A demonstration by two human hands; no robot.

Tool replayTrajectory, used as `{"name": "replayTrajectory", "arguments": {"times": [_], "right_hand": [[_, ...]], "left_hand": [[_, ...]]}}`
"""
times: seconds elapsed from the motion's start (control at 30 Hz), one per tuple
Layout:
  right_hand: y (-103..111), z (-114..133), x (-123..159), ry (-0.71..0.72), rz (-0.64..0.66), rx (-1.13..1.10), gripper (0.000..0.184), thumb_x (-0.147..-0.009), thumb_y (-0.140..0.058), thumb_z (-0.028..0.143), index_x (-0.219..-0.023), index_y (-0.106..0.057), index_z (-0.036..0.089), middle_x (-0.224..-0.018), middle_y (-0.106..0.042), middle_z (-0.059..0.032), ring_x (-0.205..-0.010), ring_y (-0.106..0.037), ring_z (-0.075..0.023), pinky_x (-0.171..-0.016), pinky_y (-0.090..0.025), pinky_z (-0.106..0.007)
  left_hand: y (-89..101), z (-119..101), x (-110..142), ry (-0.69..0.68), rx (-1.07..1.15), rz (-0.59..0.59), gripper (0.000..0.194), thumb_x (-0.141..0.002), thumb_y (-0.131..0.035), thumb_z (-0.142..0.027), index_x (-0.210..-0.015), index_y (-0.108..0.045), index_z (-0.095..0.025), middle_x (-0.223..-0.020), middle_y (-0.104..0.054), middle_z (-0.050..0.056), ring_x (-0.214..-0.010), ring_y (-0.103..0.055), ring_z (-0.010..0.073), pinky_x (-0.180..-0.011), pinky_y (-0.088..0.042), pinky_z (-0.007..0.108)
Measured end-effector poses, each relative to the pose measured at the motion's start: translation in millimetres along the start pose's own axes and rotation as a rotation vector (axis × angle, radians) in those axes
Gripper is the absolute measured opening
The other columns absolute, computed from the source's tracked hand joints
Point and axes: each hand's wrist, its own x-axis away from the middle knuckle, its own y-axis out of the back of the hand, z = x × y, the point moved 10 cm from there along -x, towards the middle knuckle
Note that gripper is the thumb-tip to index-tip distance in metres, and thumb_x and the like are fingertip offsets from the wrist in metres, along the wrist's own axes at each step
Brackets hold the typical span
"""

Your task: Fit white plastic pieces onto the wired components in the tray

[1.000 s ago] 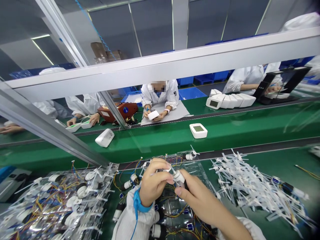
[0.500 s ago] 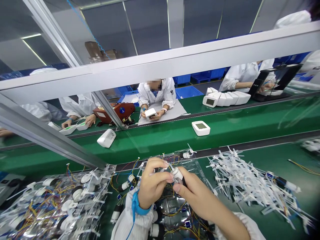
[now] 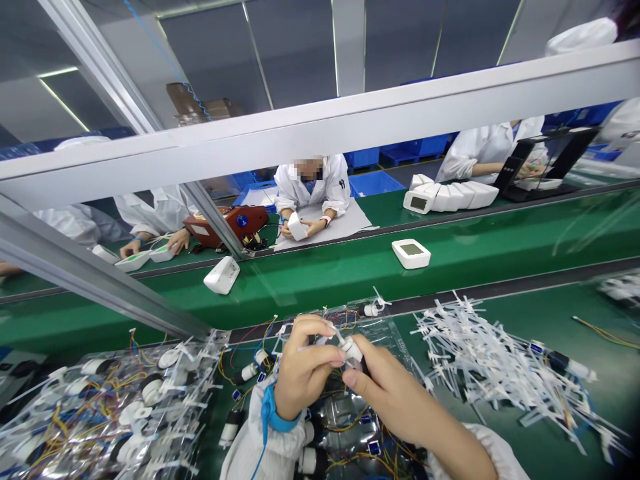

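Note:
My right hand grips a small pump with a white cylindrical head and a dark body, thumb and forefinger on either side of it. At the head's upper end, my left hand pinches a thin translucent white tube between thumb and fingers. A blue strap circles the left wrist. Fingers partly cover the pump and the tube joint. Below both hands, a clear plastic tray holds more black-and-white pumps with yellow and blue wires.
Several white tube pieces are heaped to the right. Bagged pumps with tubes are piled at left. Beyond runs a green conveyor with two white display devices. A metal post rises at left; co-workers sit across.
The two white devices on the conveyor have moved right. The co-worker opposite has tilted the device in their hands. My hands stay in nearly the same place on the pump and tube.

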Motion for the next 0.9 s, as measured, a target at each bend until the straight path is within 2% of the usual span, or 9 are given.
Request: {"name": "replayTrajectory", "arguments": {"times": [0.23, 0.47, 0.9], "right_hand": [[-0.5, 2.5, 3.8, -0.019, 0.028, 0.052, 0.022, -0.106, -0.049, 0.043, -0.111, -0.052, 0.022, -0.103, -0.066, -0.0066, -0.093, -0.059, -0.0273, -0.079, -0.042, -0.035], [-3.4, 6.1, 3.0, -0.019, 0.061, 0.064, 0.015, -0.105, -0.052, 0.038, -0.109, -0.052, 0.023, -0.100, -0.064, -0.0035, -0.092, -0.058, -0.0257, -0.077, -0.041, -0.032], [1.4, 6.1, 8.5, -0.061, 0.092, 0.184, 0.015, -0.104, -0.053, 0.039, -0.104, -0.052, 0.024, -0.095, -0.063, -0.0033, -0.090, -0.058, -0.0266, -0.073, -0.038, -0.031]], "left_hand": [[-3.5, 2.5, 1.1, 0.034, 0.024, 0.014, 0.014, -0.097, -0.059, -0.020, -0.086, -0.068, -0.023, -0.101, -0.058, 0.007, -0.103, -0.057, 0.0243, -0.084, -0.053, 0.041], [-6.3, 1.0, 0.2, 0.012, 0.055, 0.032, 0.014, -0.098, -0.059, -0.023, -0.087, -0.067, -0.024, -0.100, -0.060, 0.007, -0.101, -0.057, 0.0239, -0.084, -0.052, 0.041], [-14.3, 4.0, 3.3, 0.006, 0.160, 0.088, 0.016, -0.101, -0.056, -0.025, -0.089, -0.066, -0.023, -0.097, -0.059, 0.007, -0.100, -0.056, 0.0232, -0.084, -0.051, 0.040]]}}
